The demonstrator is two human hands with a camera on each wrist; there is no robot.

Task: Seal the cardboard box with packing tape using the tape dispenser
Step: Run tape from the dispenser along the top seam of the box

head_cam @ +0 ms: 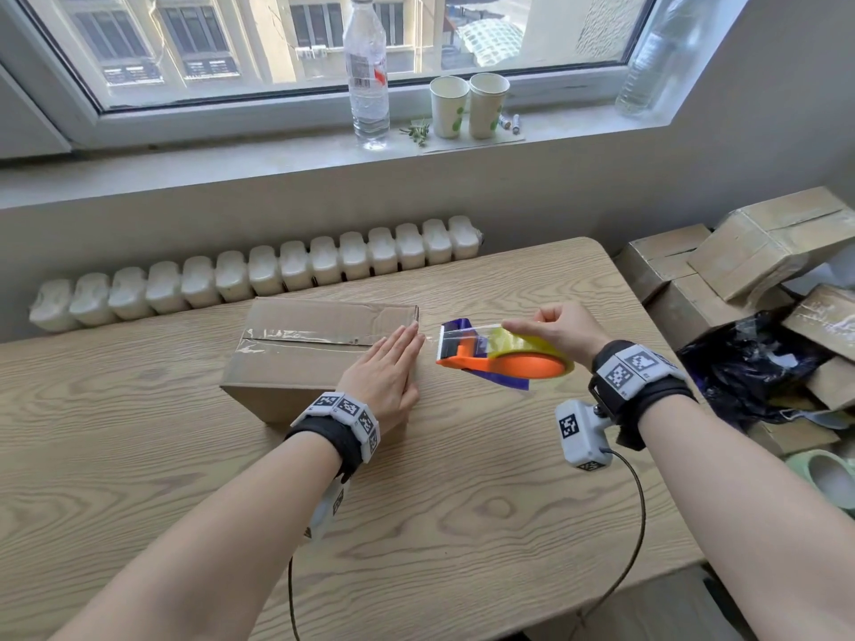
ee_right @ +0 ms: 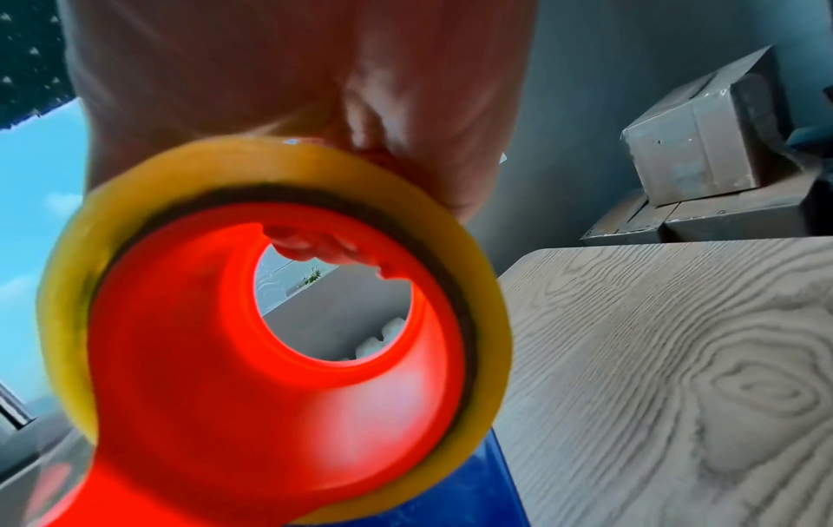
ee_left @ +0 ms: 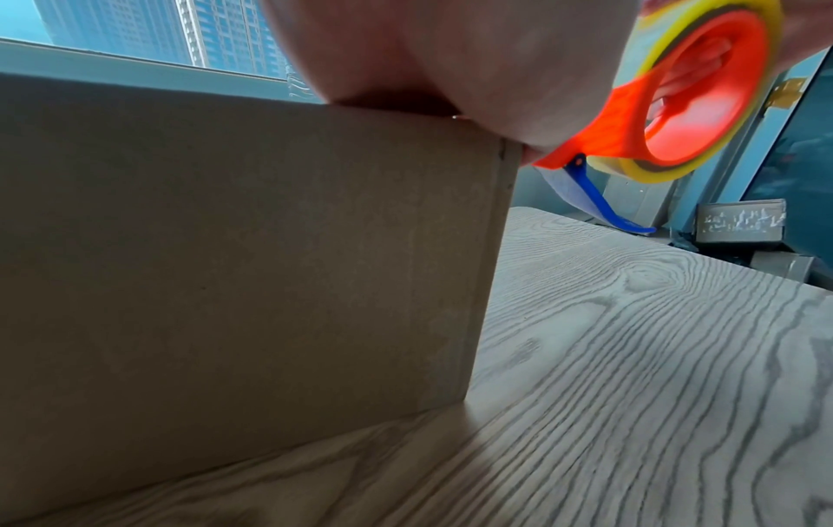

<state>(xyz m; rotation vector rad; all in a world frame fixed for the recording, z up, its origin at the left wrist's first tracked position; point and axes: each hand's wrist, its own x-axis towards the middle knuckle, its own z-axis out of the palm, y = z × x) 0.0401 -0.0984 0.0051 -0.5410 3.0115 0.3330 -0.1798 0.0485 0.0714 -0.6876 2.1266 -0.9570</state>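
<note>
My left hand (head_cam: pixel 386 381) lies flat, fingers straight and together, pressing the cardboard box (head_cam: pixel 305 353) at its 3 o'clock end on the wooden table (head_cam: pixel 462 525). My right hand (head_cam: pixel 562 333) grips the orange tape dispenser (head_cam: pixel 502 358) just off that end, clear tape (head_cam: pixel 324 337) lying along the top seam.

A wood-grain table (head_cam: pixel 486 515) with rounded corners carries the box (head_cam: pixel 296 367). The box sits flat toward the table's far side. A black cable (head_cam: pixel 636 538) trails over the near edge.
</note>
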